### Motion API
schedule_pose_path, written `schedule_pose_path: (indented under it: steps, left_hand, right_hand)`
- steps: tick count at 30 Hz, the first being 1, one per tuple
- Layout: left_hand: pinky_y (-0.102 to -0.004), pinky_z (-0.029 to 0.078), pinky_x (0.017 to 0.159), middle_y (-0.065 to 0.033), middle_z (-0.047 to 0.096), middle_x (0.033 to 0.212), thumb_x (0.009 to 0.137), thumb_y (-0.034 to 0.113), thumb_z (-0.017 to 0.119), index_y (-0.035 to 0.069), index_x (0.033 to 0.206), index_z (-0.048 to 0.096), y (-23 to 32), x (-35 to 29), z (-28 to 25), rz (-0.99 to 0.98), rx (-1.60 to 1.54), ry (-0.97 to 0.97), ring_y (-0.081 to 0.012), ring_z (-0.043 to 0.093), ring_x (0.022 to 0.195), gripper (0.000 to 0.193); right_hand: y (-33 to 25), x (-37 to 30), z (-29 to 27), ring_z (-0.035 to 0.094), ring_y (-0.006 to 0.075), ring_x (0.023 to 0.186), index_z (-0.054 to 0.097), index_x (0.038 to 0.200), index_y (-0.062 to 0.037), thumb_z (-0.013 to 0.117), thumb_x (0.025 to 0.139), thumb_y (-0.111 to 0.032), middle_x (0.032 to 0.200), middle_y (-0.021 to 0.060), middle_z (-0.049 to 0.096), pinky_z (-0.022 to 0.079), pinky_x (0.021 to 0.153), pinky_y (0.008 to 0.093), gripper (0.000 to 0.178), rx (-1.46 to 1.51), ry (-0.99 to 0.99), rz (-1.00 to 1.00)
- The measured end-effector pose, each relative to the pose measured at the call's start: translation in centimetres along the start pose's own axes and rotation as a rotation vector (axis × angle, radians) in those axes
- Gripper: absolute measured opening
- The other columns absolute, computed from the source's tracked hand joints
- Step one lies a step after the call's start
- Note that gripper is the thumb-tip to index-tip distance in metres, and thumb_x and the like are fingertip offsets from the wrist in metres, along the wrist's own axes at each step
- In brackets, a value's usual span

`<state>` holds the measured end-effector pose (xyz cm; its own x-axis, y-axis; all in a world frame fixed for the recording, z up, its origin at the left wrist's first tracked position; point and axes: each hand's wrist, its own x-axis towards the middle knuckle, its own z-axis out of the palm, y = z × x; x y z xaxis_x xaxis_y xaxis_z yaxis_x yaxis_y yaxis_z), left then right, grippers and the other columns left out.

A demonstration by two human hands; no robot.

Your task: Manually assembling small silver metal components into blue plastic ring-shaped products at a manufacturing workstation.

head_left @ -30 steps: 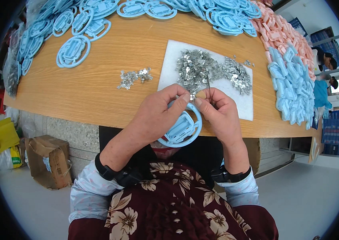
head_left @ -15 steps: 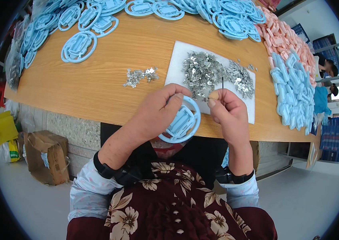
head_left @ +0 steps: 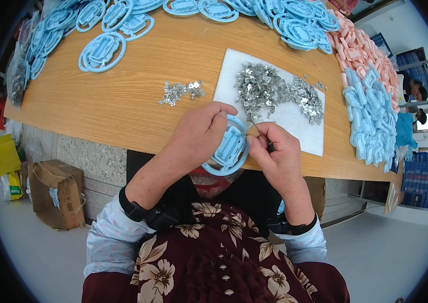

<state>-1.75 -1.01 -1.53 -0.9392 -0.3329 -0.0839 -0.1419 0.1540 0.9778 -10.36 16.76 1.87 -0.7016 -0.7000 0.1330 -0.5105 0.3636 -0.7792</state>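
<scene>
My left hand (head_left: pixel 196 134) is closed round the left rim of a light blue plastic ring part (head_left: pixel 231 146), which has a rectangular frame across its middle. It is held tilted at the table's front edge. At the ring's right side, my right hand (head_left: pixel 280 157) pinches a thin dark tool (head_left: pixel 255 127), its tip pointing up and left near the rim. Whether a small metal piece sits at that tip is too small to tell. Just beyond both hands, a heap of small silver metal pieces (head_left: pixel 258 88) lies on a white foam sheet (head_left: pixel 228 68).
A smaller pile of metal pieces (head_left: pixel 181 92) is on the wooden table (head_left: pixel 123 101), left of the sheet. Blue ring parts (head_left: pixel 299 28) line the far edge. Pink parts (head_left: pixel 357 45) and blue oblong parts (head_left: pixel 367 118) are heaped at right. A cardboard box (head_left: pixel 57 194) stands on the floor.
My right hand has come down and left from the heap to the ring. The tool has swung from upright to leaning toward the ring. My left hand still holds the ring.
</scene>
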Motion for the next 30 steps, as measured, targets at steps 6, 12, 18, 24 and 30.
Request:
schedule_pose_path:
  steps: [6,12,18,24,30]
  left_hand:
    - [-0.0298,0.050,0.072,-0.0064,0.067,0.085,0.102,0.014,0.042,0.000,0.115,0.065,-0.2,0.1,-0.1,-0.004,-0.002,-0.013,-0.0117,0.060,0.078,0.030]
    - [-0.0317,0.051,0.074,-0.0096,0.068,0.087,0.103,0.016,0.043,0.000,0.115,0.065,-0.4,0.2,0.2,0.031,0.030,0.022,-0.0156,0.063,0.080,0.030]
    - [-0.0319,0.051,0.074,-0.0110,0.067,0.087,0.103,0.017,0.044,0.000,0.115,0.065,-0.9,0.0,0.3,0.032,0.059,0.036,-0.0170,0.063,0.080,0.030]
    - [-0.0282,0.051,0.075,-0.0056,0.067,0.089,0.104,0.016,0.043,0.000,0.116,0.065,-1.1,0.2,0.0,0.012,-0.049,-0.005,-0.0111,0.061,0.082,0.030]
    - [-0.0243,0.050,0.078,-0.0018,0.066,0.097,0.105,0.015,0.042,0.000,0.120,0.063,1.2,-0.9,-0.5,-0.016,-0.237,-0.061,-0.0067,0.060,0.086,0.030]
  right_hand:
    - [0.1,0.0,0.2,0.052,0.0180,0.054,0.064,0.093,-0.0032,0.073,0.085,-0.009,0.067,0.0060,0.055,0.045,0.054,0.0308,0.013,-0.063,-0.006,-0.030]
    - [-0.2,-0.2,1.3,0.061,0.0239,0.060,0.064,0.093,-0.0073,0.073,0.081,-0.007,0.070,0.0069,0.058,0.048,0.053,0.0353,0.015,-0.398,0.077,-0.300]
    - [-0.6,-1.9,1.4,0.062,0.0244,0.063,0.066,0.106,-0.0065,0.072,0.078,-0.005,0.073,0.0063,0.057,0.049,0.054,0.0379,0.028,-0.623,0.021,-0.411]
    - [0.6,-3.0,0.8,0.063,0.0249,0.066,0.065,0.119,-0.0021,0.070,0.086,-0.008,0.082,0.0087,0.063,0.051,0.059,0.0343,0.034,-0.327,0.045,-0.201]
    - [1.1,-2.4,1.1,0.056,0.0124,0.065,0.065,0.119,0.0008,0.064,0.100,-0.020,0.081,0.0006,0.062,0.048,0.061,0.0292,0.028,0.358,0.056,0.235]
